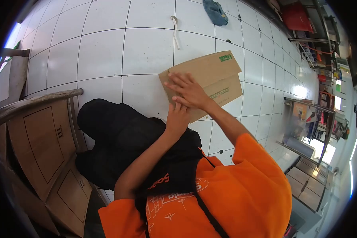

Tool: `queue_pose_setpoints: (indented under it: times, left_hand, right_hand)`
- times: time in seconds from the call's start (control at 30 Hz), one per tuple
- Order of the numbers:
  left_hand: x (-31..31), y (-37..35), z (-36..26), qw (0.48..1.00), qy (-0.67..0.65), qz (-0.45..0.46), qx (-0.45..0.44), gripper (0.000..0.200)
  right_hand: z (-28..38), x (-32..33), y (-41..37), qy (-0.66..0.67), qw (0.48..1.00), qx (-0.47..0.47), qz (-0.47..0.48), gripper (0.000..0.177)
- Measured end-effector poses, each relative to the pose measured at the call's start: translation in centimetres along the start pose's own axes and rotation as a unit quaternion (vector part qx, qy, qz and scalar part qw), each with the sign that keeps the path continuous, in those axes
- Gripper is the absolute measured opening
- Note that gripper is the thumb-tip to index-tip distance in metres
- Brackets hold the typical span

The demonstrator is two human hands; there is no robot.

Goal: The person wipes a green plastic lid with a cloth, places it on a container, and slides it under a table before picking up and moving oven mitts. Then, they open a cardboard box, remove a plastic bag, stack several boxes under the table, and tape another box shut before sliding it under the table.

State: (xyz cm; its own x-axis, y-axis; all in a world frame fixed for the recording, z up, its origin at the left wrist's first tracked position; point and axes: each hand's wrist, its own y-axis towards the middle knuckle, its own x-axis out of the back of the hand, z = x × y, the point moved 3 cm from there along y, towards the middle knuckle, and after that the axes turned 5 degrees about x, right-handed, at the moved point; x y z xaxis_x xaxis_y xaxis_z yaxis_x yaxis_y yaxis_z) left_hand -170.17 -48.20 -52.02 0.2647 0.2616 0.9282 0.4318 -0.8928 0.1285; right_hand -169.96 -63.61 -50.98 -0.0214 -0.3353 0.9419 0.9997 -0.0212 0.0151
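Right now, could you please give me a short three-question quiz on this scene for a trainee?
1. True or false: the right hand lies flat, fingers spread, on the flat cardboard box.
2. What lies on the tiled floor beyond the box? A) blue cloth B) green bucket C) broom
3. What colour is the bag nearest the left hand?
Key: 1 true; 2 A; 3 black.
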Motion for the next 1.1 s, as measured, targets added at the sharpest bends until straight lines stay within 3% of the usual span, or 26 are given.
queue_pose_setpoints:
  times: [0.07, 0.1, 0.13, 0.17, 0.2, 0.27, 0.33, 0.4, 0.43, 0.47, 0.53, 0.57, 0.63, 0.67, 0.73, 0.77, 0.83, 0.87, 0.93, 0.97, 1.03, 1.1]
  left_hand:
    - [0.1, -0.6, 0.4, 0.999, -0.015, 0.020, 0.029, 0.037]
    - [0.1, -0.6, 0.8, 0.999, -0.010, 0.016, 0.039, 0.037]
    - [-0.1, -0.6, 1.1, 0.997, -0.039, 0.035, 0.059, 0.037]
    - [-0.2, -1.3, 0.7, 0.993, -0.073, 0.058, 0.075, 0.038]
    - [0.1, -1.5, 0.7, 0.993, -0.074, 0.055, 0.080, 0.038]
    - [0.3, -1.1, 1.3, 0.980, -0.135, 0.108, 0.094, 0.043]
    - [0.2, -1.8, 0.9, 0.980, -0.128, 0.113, 0.099, 0.044]
    - [0.5, -0.1, 1.4, 0.983, -0.107, 0.101, 0.108, 0.046]
    - [1.6, 0.4, 0.7, 0.973, -0.143, 0.135, 0.119, 0.048]
    - [2.5, 0.8, -0.1, 0.961, -0.178, 0.166, 0.130, 0.051]
    - [3.1, 2.2, -0.2, 0.913, -0.296, 0.063, 0.273, 0.073]
    - [2.2, 3.1, -0.3, 0.910, -0.296, 0.060, 0.285, 0.073]
    - [-1.6, 4.4, 1.5, 0.803, -0.367, 0.016, 0.470, 0.104]
    - [-2.5, 4.5, 2.9, 0.798, -0.367, 0.010, 0.478, 0.104]
    - [-5.2, 4.6, 4.8, 0.588, -0.606, 0.176, 0.506, 0.123]
    - [-6.0, 4.4, 5.9, 0.585, -0.610, 0.166, 0.509, 0.123]
    - [-7.8, 3.8, 7.5, 0.642, -0.582, 0.230, 0.442, 0.131]
    - [-8.7, 3.5, 8.0, 0.639, -0.587, 0.227, 0.443, 0.131]
    - [-10.1, 3.3, 8.9, 0.571, -0.676, 0.197, 0.422, 0.136]
    - [-9.1, 3.3, 10.3, 0.565, -0.678, 0.197, 0.426, 0.136]
    - [-6.0, 2.1, 12.9, 0.528, -0.678, 0.294, 0.419, 0.133]
    - [-6.4, 1.0, 15.1, 0.526, -0.680, 0.307, 0.407, 0.128]
  right_hand:
    - [-6.8, -2.4, -1.0, -0.112, 0.990, 0.056, 0.062, 0.051]
    - [-14.9, -1.9, -3.9, -0.077, 0.992, -0.076, -0.068, 0.046]
    - [-23.2, 0.3, -8.4, -0.088, 0.936, -0.280, 0.194, 0.045]
    - [-34.8, 2.2, -16.1, -0.015, 0.760, -0.626, 0.172, 0.060]
    - [-34.0, 3.9, -17.0, -0.018, 0.763, -0.623, 0.173, 0.060]
    - [-30.6, 11.2, -18.5, -0.314, 0.598, -0.735, 0.062, 0.058]
    - [-27.9, 11.3, -15.6, -0.226, 0.803, -0.548, -0.065, 0.057]
    - [-24.1, 7.9, -12.8, -0.136, 0.895, -0.311, -0.290, 0.054]
    - [-22.5, 5.4, -12.8, -0.133, 0.890, -0.328, -0.287, 0.057]
    - [-23.7, 1.2, -14.3, -0.007, 0.838, -0.495, -0.230, 0.069]
    - [-21.7, 1.1, -13.6, -0.019, 0.774, -0.630, -0.057, 0.083]
    - [-23.6, 0.6, -13.8, 0.051, 0.769, -0.630, -0.090, 0.088]
    - [-24.9, 0.8, -13.6, 0.210, 0.761, -0.586, -0.182, 0.098]
    - [-24.6, 0.7, -13.5, 0.210, 0.768, -0.580, -0.175, 0.098]
    - [-25.9, 0.5, -13.6, 0.205, 0.770, -0.576, -0.185, 0.098]
    - [-26.3, 0.2, -13.7, 0.205, 0.777, -0.567, -0.181, 0.098]
    - [-26.2, 0.0, -14.3, 0.240, 0.697, -0.631, -0.241, 0.096]
    - [-26.0, 0.2, -13.9, 0.237, 0.701, -0.629, -0.238, 0.096]
    - [-22.7, 1.1, -12.4, 0.165, 0.720, -0.650, -0.177, 0.096]
    - [-20.6, 1.3, -11.7, 0.179, 0.725, -0.644, -0.168, 0.097]
    - [-16.8, 1.5, -12.0, 0.145, 0.720, -0.662, -0.151, 0.096]
    - [-12.6, 2.2, -10.2, 0.124, 0.716, -0.670, -0.153, 0.094]
